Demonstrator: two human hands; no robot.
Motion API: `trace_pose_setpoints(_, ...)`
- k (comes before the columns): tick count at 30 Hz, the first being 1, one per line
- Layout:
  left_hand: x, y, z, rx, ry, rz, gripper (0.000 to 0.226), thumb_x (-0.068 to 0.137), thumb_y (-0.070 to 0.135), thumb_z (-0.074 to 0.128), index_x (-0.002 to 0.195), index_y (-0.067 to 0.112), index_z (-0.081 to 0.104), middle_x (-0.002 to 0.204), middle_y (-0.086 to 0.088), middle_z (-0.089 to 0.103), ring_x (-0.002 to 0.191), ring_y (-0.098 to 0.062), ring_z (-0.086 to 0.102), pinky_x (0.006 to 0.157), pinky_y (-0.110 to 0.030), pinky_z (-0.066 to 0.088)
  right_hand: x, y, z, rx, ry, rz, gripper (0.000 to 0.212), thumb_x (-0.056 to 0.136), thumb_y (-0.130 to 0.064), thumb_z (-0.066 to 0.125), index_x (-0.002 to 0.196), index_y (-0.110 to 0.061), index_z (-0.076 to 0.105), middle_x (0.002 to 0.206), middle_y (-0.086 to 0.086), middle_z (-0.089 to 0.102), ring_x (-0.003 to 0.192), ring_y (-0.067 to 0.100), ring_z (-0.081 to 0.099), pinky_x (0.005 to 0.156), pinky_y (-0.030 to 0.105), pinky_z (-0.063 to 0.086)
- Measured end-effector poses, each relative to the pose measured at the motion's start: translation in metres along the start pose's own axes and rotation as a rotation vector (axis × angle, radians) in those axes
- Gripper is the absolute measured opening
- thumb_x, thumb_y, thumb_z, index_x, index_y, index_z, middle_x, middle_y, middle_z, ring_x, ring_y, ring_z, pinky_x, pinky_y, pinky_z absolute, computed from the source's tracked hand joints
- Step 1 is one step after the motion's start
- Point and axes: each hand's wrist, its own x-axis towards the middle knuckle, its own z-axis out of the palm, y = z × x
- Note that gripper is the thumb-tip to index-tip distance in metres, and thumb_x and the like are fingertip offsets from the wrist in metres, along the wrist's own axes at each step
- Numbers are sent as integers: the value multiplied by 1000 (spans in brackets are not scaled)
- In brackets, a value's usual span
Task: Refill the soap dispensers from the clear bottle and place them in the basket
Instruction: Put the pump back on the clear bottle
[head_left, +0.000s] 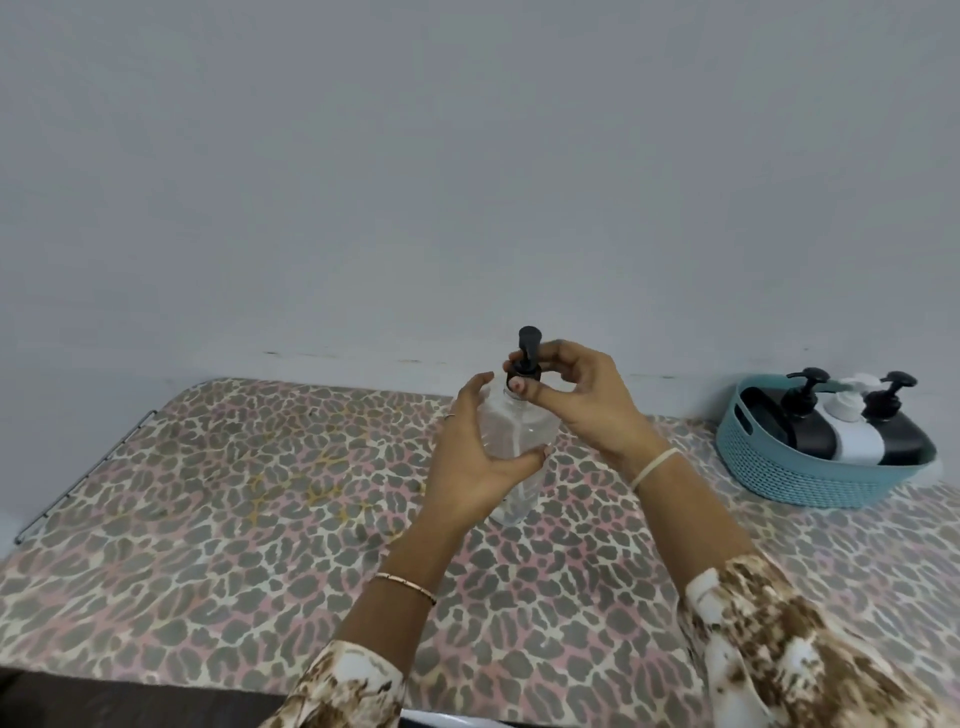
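Clear bottle (511, 441) upright on table (208, 519). Left hand (478, 457) wraps fingers round its body. Right hand (571, 395) pinches black pump collar (524, 371), wrist raised.

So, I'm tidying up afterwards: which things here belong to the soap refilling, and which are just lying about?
Job: clear bottle, its black pump, left hand gripping it, right hand pinching the pump collar, teal basket, dispensers inside it.
Just there: leopard-print cloth, metal rail at its left edge.
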Motion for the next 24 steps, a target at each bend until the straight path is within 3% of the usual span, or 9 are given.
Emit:
trace_pose_setpoints(4,4,11,-4,38,-37,-93,88,64,39,85,136,33,34,132,10,53,122,-10,51,95,-35,49,0,-7,24,-262,308,70,39,63,-29,89,81,-25,54,80,-14,62,78,-3,60,73,17,49)
trace_pose_setpoints(7,7,22,-12,38,-79,-189,89,65,35,87,137,31,34,136,7,52,125,-14,50,96,-38,49,0,-18,21,-318,184,123,38,70,-37,83,94,-27,56,93,-17,60,94,5,57,81,23,46)
trace_pose_setpoints(9,8,32,-17,35,-124,-255,92,68,30,87,141,28,31,139,5,47,127,-15,47,97,-34,46,-1,-26,11,-341,3,150,31,83,-31,74,110,-24,62,105,-18,59,109,9,53,94,29,43)
trace_pose_setpoints(11,8,39,-19,69,-166,-291,94,69,27,86,143,26,28,134,5,47,120,-15,48,94,-32,46,-4,-29,6,-416,-53,161,28,89,-26,67,117,-21,65,109,-13,61,114,13,53,101,39,41)
trace_pose_setpoints(16,9,51,-15,140,-144,-355,94,69,24,85,144,24,28,117,7,52,98,-13,53,77,-28,47,-4,-32,11,-857,48,115,21,91,-40,58,107,-28,65,91,-9,66,97,13,58,96,34,24)
trace_pose_setpoints(20,14,57,-12,204,-130,-384,90,67,29,86,139,22,31,104,7,54,86,-14,55,58,-18,40,-3,-31,13,-1006,85,121,20,90,-45,53,100,-32,64,78,-10,66,84,13,61,96,34,21)
trace_pose_setpoints(24,20,58,-7,208,-142,-396,86,64,22,87,134,21,36,105,7,58,90,-15,57,68,-28,48,-3,-31,6,-914,113,137,17,87,-44,60,96,-31,66,76,-8,67,86,13,61,96,35,26)
